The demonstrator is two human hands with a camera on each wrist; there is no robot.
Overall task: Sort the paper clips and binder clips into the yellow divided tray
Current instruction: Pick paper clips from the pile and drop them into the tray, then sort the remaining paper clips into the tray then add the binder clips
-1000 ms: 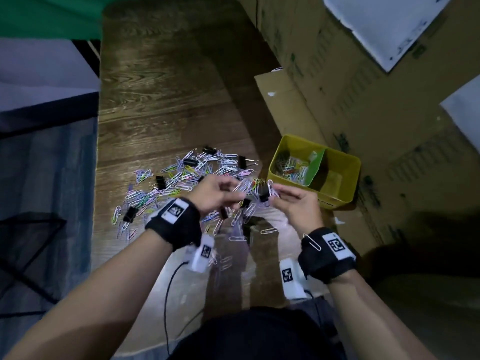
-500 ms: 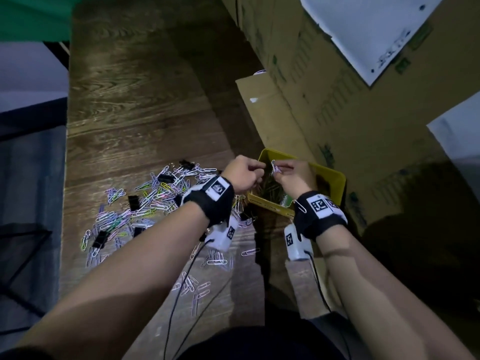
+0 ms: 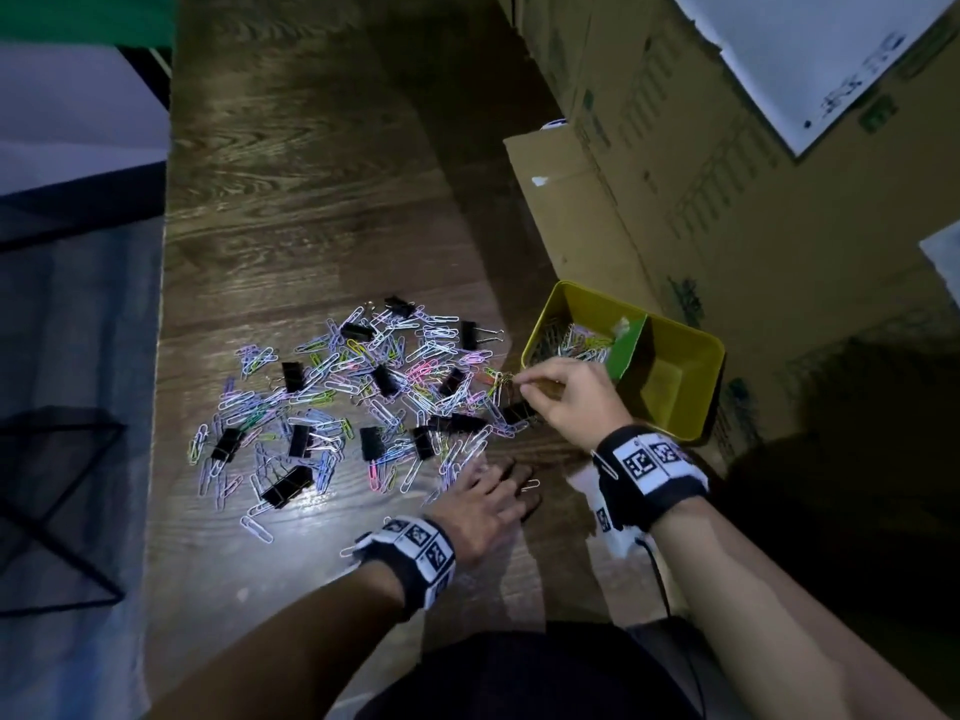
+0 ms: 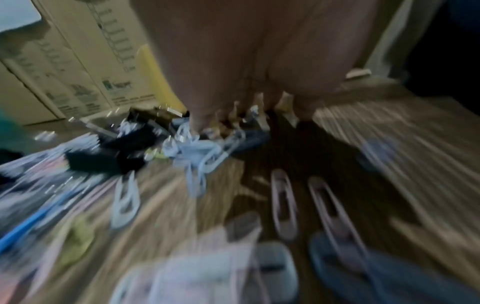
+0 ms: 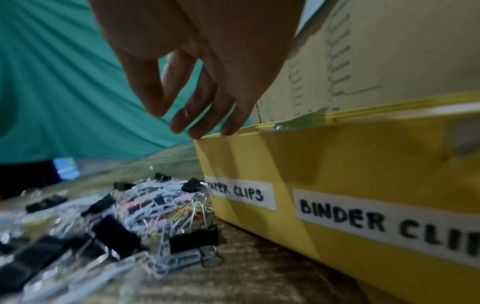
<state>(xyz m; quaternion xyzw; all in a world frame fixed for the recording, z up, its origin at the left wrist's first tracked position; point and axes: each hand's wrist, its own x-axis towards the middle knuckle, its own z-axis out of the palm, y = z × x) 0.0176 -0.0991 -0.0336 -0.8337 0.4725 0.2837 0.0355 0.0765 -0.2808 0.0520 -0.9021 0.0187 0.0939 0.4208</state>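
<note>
- Yellow divided tray [image 3: 696, 402] at right of centre on the table [image 3: 311, 200], long axis slanting toward lower right; paper clips [image 3: 571, 343] in its left compartment.
- Mixed paper clips and black binder clips [image 3: 293, 376] scattered left of it.
- Right hand [image 3: 571, 397], grip loose and holding nothing, at tray's near-left corner.
- Left hand [image 3: 483, 504] flat, fingers spread on table.
- Cardboard boxes [image 3: 675, 174] behind.

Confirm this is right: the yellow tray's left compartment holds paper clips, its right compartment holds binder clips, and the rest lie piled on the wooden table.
One thing is wrong. The head view shows the yellow tray's right compartment bare: no binder clips in it yet. The left compartment does hold paper clips, and the rest lie piled on the wooden table.
</note>
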